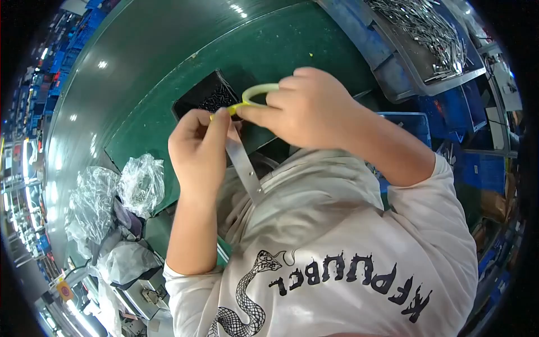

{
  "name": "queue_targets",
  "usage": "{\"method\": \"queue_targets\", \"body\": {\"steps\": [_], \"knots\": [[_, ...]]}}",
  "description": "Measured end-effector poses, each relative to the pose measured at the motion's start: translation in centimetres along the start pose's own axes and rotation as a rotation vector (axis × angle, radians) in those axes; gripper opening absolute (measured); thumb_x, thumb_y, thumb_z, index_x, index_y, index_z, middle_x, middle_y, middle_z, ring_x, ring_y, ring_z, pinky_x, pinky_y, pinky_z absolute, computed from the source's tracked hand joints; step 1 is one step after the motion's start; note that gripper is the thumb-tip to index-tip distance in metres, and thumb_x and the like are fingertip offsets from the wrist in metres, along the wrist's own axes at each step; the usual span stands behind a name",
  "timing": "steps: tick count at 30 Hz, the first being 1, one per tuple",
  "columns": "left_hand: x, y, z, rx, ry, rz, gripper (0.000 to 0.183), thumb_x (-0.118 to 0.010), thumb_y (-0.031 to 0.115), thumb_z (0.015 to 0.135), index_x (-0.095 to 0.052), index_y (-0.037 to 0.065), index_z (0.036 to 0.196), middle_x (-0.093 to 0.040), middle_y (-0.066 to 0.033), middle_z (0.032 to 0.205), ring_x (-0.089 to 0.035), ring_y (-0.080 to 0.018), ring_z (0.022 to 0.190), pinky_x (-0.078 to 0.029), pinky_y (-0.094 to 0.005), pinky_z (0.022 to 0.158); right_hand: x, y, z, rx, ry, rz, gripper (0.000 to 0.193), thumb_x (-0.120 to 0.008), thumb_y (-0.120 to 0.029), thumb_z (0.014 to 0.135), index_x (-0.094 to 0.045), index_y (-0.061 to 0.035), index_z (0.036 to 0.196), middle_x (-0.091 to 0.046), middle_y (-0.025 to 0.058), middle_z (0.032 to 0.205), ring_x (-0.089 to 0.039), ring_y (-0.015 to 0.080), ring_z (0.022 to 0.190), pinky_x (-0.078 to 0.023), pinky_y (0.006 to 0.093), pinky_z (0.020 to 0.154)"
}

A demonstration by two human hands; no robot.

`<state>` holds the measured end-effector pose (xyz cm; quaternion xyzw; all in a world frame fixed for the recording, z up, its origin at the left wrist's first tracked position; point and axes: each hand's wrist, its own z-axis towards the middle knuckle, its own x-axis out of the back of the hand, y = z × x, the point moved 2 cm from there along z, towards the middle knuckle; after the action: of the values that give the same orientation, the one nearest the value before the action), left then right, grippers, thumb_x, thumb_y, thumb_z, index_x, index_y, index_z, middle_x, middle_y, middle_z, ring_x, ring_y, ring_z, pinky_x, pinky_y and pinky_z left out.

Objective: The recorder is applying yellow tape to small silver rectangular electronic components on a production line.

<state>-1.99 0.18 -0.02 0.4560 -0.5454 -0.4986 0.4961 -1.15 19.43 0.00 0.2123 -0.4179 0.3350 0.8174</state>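
My left hand [196,149] is closed in a pinch on the upper end of a flat metal strip [242,163] with small holes, which slants down toward my lap. In my right hand [311,109] is a roll of yellow adhesive tape [259,89], gripped by its ring. A short stretch of the tape runs from the roll to my left fingertips, at the top of the strip. The fingers hide where the tape meets the metal. Just behind my left hand stands a black box [191,96] holding many small dark parts, perhaps screws.
A blue-grey bin [387,70] at the far right holds a heap of thin metal pieces [429,33]. Clear plastic bags [92,196] lie at the left. The green worktop [269,50] has a curved metal border [106,78]. Another blue tray [412,121] is by my right forearm.
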Motion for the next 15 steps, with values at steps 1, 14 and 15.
{"method": "queue_targets", "body": {"steps": [1, 14, 15], "knots": [[-0.1, 0.3, 1.1, -0.012, 0.007, 0.064, 0.021, -0.063, 0.007, 0.094, -0.058, 0.001, 0.075, -0.066, -0.0064, 0.068, -0.061, -0.0093, 0.061, -0.047, -0.0214, 0.057, -0.5, 0.8, 0.5, -0.016, 0.028, -0.003, 0.028, -0.069, -0.021, 0.079, -0.074, -0.0265, 0.106, -0.060, -0.0058, 0.068, -0.055, 0.0139, 0.058, -0.039, 0.0299, 0.057], [-0.1, -1.2, 5.6, 0.211, -0.008, 0.316, 0.023, -0.063, 0.016, 0.089, -0.062, 0.000, 0.073, -0.062, -0.0045, 0.062, -0.056, -0.0097, 0.052, -0.043, -0.0240, 0.049, -3.9, 3.7, 1.7, -0.085, -0.259, 0.077, 0.023, -0.061, -0.019, 0.084, -0.073, -0.0199, 0.104, -0.067, 0.0034, 0.070, -0.065, 0.0252, 0.063, -0.048, 0.0376, 0.059], [0.0, -1.5, 5.9, 0.214, -0.020, 0.327, 0.023, -0.063, 0.017, 0.089, -0.063, 0.000, 0.075, -0.061, -0.0045, 0.062, -0.056, -0.0098, 0.052, -0.043, -0.0242, 0.049, -4.1, 3.9, 1.6, -0.088, -0.258, 0.073, 0.023, -0.061, -0.019, 0.084, -0.073, -0.0199, 0.104, -0.067, 0.0034, 0.070, -0.065, 0.0252, 0.063, -0.048, 0.0376, 0.059]]}}
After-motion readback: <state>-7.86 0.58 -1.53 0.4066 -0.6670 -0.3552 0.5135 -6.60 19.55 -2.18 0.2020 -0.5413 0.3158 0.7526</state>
